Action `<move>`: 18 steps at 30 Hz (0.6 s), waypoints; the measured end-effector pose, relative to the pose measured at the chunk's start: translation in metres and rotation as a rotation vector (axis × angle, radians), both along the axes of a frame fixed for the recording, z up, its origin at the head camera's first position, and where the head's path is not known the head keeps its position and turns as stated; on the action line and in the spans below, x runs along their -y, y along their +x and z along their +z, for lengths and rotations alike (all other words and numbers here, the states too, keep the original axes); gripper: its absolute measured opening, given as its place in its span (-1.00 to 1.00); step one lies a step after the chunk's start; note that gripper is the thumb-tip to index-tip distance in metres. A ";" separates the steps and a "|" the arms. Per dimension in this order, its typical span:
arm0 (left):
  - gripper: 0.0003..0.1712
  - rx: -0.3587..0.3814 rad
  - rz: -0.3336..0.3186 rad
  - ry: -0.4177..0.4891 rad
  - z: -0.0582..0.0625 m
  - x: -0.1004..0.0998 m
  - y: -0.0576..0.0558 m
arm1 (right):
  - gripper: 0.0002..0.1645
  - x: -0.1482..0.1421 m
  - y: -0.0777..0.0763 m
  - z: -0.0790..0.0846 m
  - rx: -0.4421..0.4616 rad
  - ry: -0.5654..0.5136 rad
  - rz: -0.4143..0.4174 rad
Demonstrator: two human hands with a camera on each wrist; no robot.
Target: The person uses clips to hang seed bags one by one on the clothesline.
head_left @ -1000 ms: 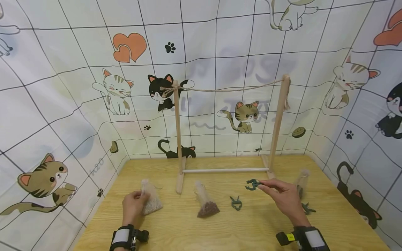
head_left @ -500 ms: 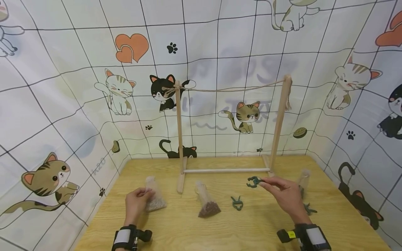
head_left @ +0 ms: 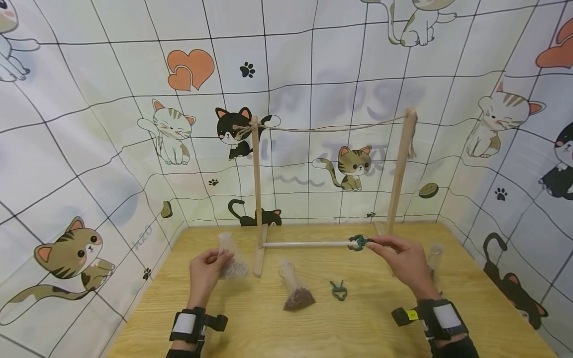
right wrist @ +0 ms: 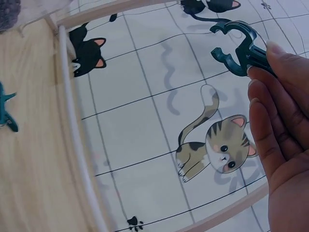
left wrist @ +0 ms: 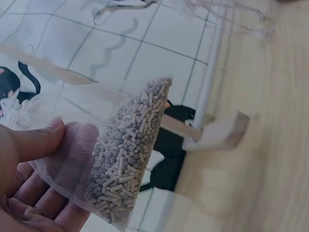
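My left hand (head_left: 205,273) pinches the upper part of a sheer drawstring bag (head_left: 234,266), thumb on top and fingers behind. In the left wrist view pale grey pellets (left wrist: 128,150) fill the bag's lower end, which is raised above the table. A dark green plastic plant clip (head_left: 357,243) is pinched between thumb and fingers of my right hand (head_left: 405,263). Its curved jaws stand apart with nothing between them in the right wrist view. Another green clip (head_left: 338,291) lies on the table, left of my right hand. Near it leans a sheer bag of reddish-brown grains (head_left: 298,298).
Behind the hands stands a wooden frame with a left post (head_left: 257,179) and right post (head_left: 401,169). Twine (head_left: 309,130) spans their tops; a white rod (head_left: 304,244) joins them low down. Another sheer bag (head_left: 435,256) stands beyond my right hand. A cat-print sheet (head_left: 291,74) encloses the table.
My left hand has lifted the pellet bag up and to the right. My right hand has risen with the clip, which now overlaps the white rod's right end in the head view.
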State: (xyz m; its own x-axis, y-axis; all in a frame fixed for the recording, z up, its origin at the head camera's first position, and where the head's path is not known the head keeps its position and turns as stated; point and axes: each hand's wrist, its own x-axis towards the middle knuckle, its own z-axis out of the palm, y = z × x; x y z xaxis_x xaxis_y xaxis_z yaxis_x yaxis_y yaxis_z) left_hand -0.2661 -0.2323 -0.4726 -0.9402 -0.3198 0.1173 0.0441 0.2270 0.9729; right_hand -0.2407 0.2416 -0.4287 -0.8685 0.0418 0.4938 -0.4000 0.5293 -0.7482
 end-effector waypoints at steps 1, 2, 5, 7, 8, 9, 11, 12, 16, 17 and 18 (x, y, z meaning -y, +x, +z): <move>-0.69 -0.008 -0.008 0.011 0.004 -0.003 -0.001 | -0.78 0.001 -0.001 0.004 -0.006 0.005 -0.002; -0.68 -0.017 -0.016 0.024 0.008 -0.006 -0.003 | -0.78 0.002 -0.003 0.008 -0.016 0.006 0.002; -0.69 -0.049 -0.033 0.043 0.020 -0.016 -0.006 | -0.78 0.005 -0.007 0.021 -0.050 0.010 0.011; -0.70 -0.071 -0.044 0.054 0.029 -0.023 -0.009 | -0.78 0.007 -0.011 0.030 -0.068 0.002 0.030; -0.70 -0.082 -0.048 0.058 0.033 -0.027 -0.011 | -0.78 0.008 -0.013 0.035 -0.082 -0.003 0.041; -0.70 -0.091 -0.053 0.060 0.038 -0.030 -0.012 | -0.79 0.009 -0.014 0.039 -0.092 -0.009 0.051; -0.70 -0.110 -0.068 0.072 0.047 -0.038 -0.016 | -0.79 0.011 -0.018 0.049 -0.122 -0.025 0.083; -0.70 -0.119 -0.072 0.075 0.051 -0.041 -0.017 | -0.79 0.011 -0.021 0.054 -0.136 -0.031 0.096; -0.68 -0.153 -0.079 0.062 0.064 -0.053 -0.023 | -0.77 0.015 -0.028 0.073 -0.197 -0.043 0.139; -0.69 -0.163 -0.074 0.053 0.067 -0.055 -0.025 | -0.77 0.016 -0.030 0.077 -0.204 -0.042 0.144; -0.70 -0.176 -0.069 0.046 0.070 -0.058 -0.026 | -0.77 0.017 -0.031 0.082 -0.209 -0.045 0.149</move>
State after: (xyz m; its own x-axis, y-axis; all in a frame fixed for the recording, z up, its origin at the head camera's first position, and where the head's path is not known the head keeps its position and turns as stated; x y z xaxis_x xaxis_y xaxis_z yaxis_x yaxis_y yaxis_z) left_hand -0.2916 -0.1748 -0.4026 -0.9265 -0.2638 0.2682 0.2281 0.1731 0.9581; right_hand -0.2717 0.2249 -0.3472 -0.7458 -0.0528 0.6641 -0.6195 0.4215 -0.6622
